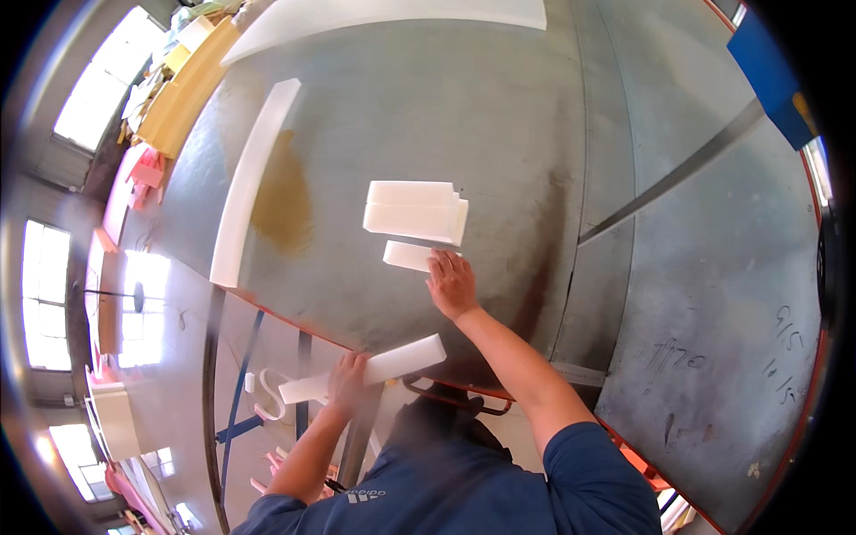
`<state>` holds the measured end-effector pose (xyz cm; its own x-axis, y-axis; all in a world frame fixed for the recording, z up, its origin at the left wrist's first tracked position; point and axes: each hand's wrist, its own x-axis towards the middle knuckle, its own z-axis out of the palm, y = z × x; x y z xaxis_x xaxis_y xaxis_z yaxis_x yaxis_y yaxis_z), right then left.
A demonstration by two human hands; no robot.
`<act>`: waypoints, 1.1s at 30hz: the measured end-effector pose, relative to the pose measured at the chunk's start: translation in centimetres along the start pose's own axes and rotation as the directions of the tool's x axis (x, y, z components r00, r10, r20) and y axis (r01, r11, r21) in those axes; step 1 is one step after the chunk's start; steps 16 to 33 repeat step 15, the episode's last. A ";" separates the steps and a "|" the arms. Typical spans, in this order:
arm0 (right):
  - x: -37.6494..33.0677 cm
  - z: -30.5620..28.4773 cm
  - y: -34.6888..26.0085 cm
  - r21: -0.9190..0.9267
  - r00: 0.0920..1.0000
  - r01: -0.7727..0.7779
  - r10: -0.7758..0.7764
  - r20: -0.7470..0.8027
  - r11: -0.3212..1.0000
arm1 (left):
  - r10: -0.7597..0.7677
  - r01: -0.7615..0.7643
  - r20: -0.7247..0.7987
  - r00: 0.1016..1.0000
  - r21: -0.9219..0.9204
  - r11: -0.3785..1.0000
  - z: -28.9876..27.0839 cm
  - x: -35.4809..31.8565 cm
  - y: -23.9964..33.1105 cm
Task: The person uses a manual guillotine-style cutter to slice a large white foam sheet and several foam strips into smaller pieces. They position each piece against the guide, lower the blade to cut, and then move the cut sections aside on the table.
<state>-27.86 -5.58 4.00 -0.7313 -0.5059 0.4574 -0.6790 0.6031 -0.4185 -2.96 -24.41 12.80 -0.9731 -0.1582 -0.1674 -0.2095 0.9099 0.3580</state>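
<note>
My left hand [349, 381] is closed around a white foam strip [406, 358], which slants over the near edge of the grey metal table [499, 98]. Its right end lies over the tabletop and its left end sticks out past the edge. At the middle of the table, the fingers of my right hand [453, 283] grip the right end of a short white foam block [406, 255]. Just beyond that block sits a group of white foam pieces [410, 209], lying close against one another.
A long white foam strip [253, 183] lies along the table's left side, beside a brown stain. A large white foam sheet [383, 16] covers the far end. A metal bar [678, 172] crosses the right side towards a blue box [774, 76]. Yellow foam [187, 85] is piled at far left.
</note>
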 end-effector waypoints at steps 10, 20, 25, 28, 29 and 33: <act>-26.3 -16.2 5.0 0.041 0.584 -0.792 0.774 -0.245 0.610 | 0.480 -0.480 0.096 0.872 -0.025 0.877 9.1 14.0 17.5; -31.9 -20.4 -0.1 -0.063 0.581 -0.802 0.751 -0.313 0.594 | 0.630 -0.674 0.299 0.717 0.065 0.736 16.4 14.7 27.0; -31.9 -20.4 -0.1 -0.063 0.581 -0.802 0.751 -0.313 0.594 | 0.630 -0.674 0.299 0.717 0.065 0.736 16.4 14.7 27.0; -31.9 -20.4 -0.1 -0.063 0.581 -0.802 0.751 -0.313 0.594 | 0.630 -0.674 0.299 0.717 0.065 0.736 16.4 14.7 27.0; -31.9 -20.4 -0.1 -0.063 0.581 -0.802 0.751 -0.313 0.594 | 0.630 -0.674 0.299 0.717 0.065 0.736 16.4 14.7 27.0; -31.9 -20.4 -0.1 -0.063 0.581 -0.802 0.751 -0.313 0.594 | 0.630 -0.674 0.299 0.717 0.065 0.736 16.4 14.7 27.0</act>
